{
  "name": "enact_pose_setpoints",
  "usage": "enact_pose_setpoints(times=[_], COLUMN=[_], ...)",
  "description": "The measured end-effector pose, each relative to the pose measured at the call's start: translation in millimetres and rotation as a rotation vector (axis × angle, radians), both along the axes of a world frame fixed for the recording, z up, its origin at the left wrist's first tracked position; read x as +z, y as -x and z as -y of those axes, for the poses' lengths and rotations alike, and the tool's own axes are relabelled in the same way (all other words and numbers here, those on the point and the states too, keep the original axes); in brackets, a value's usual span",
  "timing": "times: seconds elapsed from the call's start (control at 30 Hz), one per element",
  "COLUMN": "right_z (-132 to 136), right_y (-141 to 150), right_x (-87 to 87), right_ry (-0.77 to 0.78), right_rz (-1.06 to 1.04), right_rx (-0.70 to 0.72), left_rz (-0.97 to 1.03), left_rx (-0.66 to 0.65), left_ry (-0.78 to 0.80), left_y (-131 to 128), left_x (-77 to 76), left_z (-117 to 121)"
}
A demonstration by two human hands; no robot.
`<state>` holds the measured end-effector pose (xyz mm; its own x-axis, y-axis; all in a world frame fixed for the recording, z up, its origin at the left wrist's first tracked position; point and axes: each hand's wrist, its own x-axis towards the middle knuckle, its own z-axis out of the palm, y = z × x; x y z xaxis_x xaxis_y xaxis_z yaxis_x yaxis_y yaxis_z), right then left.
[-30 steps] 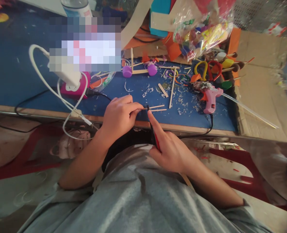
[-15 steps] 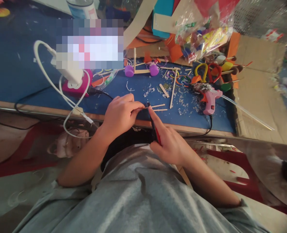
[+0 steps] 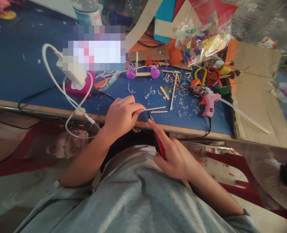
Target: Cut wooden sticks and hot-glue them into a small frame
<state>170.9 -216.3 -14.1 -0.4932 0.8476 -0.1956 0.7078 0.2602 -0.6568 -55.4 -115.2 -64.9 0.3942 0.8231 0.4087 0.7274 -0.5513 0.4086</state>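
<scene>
My left hand (image 3: pixel 121 116) pinches the near end of a thin wooden stick (image 3: pixel 155 108) that lies out to the right over the blue table top (image 3: pixel 17 71). My right hand (image 3: pixel 175 155) grips a red-handled craft knife (image 3: pixel 158 142), forefinger laid along its back. The dark blade tip sits just below the stick, a little apart from it. A second thin stick (image 3: pixel 159 112) lies on the table right beside the held one. Wood shavings are scattered on the blue surface around them.
A pink glue gun (image 3: pixel 209 103) lies at the right with its black cord over the edge. A pink socket block (image 3: pixel 79 87) with white charger and cables sits left. A stick frame with purple caps (image 3: pixel 143 72), loose sticks, coloured scraps and a plastic bag (image 3: pixel 201 35) crowd the back.
My right hand has drawn the knife back toward me, so the blade is off the stick. The left hand keeps its pinch. The view has shifted slightly.
</scene>
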Motion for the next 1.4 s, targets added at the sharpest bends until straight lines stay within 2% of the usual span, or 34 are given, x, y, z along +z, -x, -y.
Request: enact_pose_setpoints(times=[0.23, 0.47, 0.67, 0.83, 0.9, 1.1, 1.27, 1.4], right_z=[-19.6, -40.0, -41.5, -37.4, -33.3, -25.6, -36.3, -37.3], right_y=[-15.3, -10.7, -12.7, -22.8, -26.4, -30.2, -37.6, -43.6], right_x=[-7.0, -13.4, -14.4, -16.9, -17.5, -15.0, -19.2, -22.7], right_ry=[-0.282, -0.325, -0.388, -0.467, -0.466, -0.295, -0.367, -0.4], right_rz=[-0.138, -0.1, -0.078, -0.105, -0.116, -0.121, -0.088, -0.188], right_rx=[-0.214, -0.178, -0.215, -0.259, -0.286, -0.268, -0.286, -0.332], left_rz=[0.03, 0.222, 0.284, 0.35, 0.366, 0.393, 0.313, 0.208], left_rx=[0.009, 0.022, 0.056, -0.014, -0.039, -0.089, -0.112, -0.132], left_ry=[-0.022, -0.023, -0.064, -0.121, -0.136, -0.157, -0.185, -0.209], left_y=[1.2, 4.5, 5.1, 8.7, 10.1, 11.4, 9.9, 6.2], left_x=[-2.7, 2.9, 3.3, 5.3, 7.1, 13.9, 14.0, 8.1], left_z=[0.4, 4.3, 5.9, 7.4, 9.3, 21.4, 29.7, 28.5])
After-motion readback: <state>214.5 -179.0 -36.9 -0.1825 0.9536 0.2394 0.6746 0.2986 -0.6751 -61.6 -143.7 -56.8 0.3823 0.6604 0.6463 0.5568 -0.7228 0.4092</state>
